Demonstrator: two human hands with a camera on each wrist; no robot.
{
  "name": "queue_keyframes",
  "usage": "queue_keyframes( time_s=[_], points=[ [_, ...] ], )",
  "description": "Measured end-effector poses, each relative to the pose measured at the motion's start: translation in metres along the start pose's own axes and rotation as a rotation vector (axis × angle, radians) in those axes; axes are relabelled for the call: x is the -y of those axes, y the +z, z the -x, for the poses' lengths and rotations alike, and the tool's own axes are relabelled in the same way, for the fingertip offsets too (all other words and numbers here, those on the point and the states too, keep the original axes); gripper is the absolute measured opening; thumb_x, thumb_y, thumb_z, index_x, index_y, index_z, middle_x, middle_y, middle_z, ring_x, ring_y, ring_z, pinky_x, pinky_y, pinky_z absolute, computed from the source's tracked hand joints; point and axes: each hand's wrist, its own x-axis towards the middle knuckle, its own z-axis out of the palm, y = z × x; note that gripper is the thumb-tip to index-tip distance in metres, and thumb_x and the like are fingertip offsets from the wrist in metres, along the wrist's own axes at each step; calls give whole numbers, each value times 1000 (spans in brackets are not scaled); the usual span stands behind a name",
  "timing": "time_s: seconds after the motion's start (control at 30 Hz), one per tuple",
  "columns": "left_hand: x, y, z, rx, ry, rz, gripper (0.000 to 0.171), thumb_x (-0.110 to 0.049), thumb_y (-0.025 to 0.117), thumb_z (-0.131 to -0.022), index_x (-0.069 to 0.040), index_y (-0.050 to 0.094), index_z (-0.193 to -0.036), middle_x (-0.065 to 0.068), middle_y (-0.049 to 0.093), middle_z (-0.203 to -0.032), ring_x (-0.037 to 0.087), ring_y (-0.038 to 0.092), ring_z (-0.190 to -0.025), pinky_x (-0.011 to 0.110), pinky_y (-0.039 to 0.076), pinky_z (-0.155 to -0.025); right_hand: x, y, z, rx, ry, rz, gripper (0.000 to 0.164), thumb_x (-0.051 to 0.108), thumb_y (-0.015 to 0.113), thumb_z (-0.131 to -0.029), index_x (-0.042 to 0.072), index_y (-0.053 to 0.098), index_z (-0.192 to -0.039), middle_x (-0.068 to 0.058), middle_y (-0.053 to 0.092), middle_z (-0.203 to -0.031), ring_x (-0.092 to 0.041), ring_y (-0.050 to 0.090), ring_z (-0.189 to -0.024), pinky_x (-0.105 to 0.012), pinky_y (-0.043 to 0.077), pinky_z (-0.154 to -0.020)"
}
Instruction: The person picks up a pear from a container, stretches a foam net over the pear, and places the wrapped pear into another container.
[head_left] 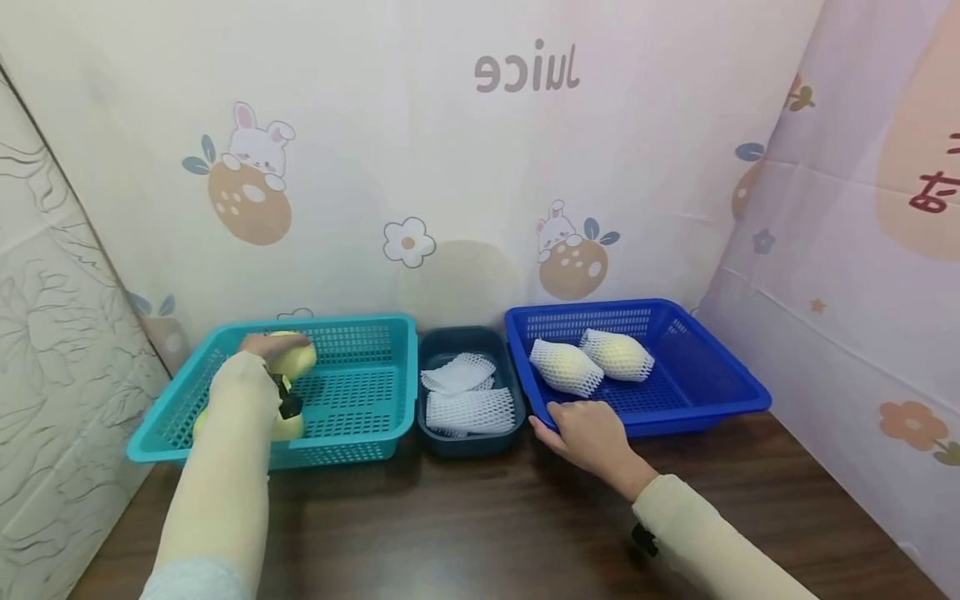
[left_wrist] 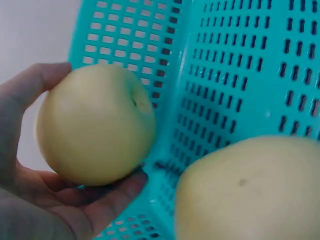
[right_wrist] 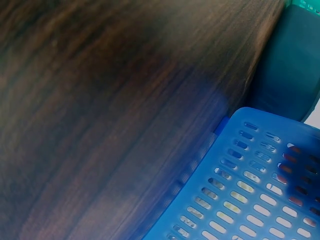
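In the teal basket [head_left: 352, 450] at the left, my left hand [head_left: 273, 343] grips a pale yellow pear [head_left: 295, 360]. The left wrist view shows thumb and fingers on opposite sides of that pear [left_wrist: 95, 125], with another pear [left_wrist: 255, 192] close by. More pears [head_left: 288, 427] lie partly behind the forearm. My right hand [head_left: 588, 433] holds the near-left corner of the blue basket [head_left: 697, 417], its fingertips hidden by the rim. Two pears in white foam nets, one left [head_left: 566, 367] and one right [head_left: 617, 356], lie in the blue basket.
Between the baskets stands a small dark bin [head_left: 465, 446] with several white foam nets [head_left: 471, 412]. All three containers are on a dark wooden table [head_left: 450, 533]. A printed cloth [head_left: 360, 150] hangs directly behind them.
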Motion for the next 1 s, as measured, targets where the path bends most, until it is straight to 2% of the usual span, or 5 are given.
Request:
queue_keyframes(
  time_s=[0.17,0.37,0.57,0.73,1.0],
  points=[
    [-3,0,2,-43,86,64,96,-52,66,-82,15,26,-137,29,45,-116,26,55,-82,35,52,-64,0,1,0,20,6,-14,41,40,58,-90,16,47,-59,8,27,-47,-7,28,-40,-21,25,-38],
    [-17,2,18,-67,284,83,83,-48,68,-83,8,37,-136,27,48,-123,33,54,-99,39,49,-75,0,3,0,33,12,-13,41,41,58,-90,16,47,-59,8,27,-47,-7,28,-40,-21,24,-38],
    [-36,9,42,-102,374,39,89,-52,70,-81,5,34,-140,26,47,-125,38,48,-107,50,44,-83,0,2,-1,30,4,-18,40,41,58,-90,16,48,-60,8,28,-47,-7,28,-40,-21,25,-38],
    [-54,22,67,-99,452,83,92,-44,75,-78,2,30,-144,25,45,-130,39,49,-111,52,45,-87,-2,1,-2,19,0,-20,41,41,58,-90,16,47,-59,8,28,-47,-7,28,-40,-21,24,-38],
    [-72,54,116,-61,595,84,81,-34,81,-73,-7,41,-138,16,50,-128,33,51,-103,45,46,-76,-3,0,-1,-6,-1,-29,41,40,58,-89,16,45,-59,8,27,-47,-8,27,-40,-22,23,-37]
  ],
)
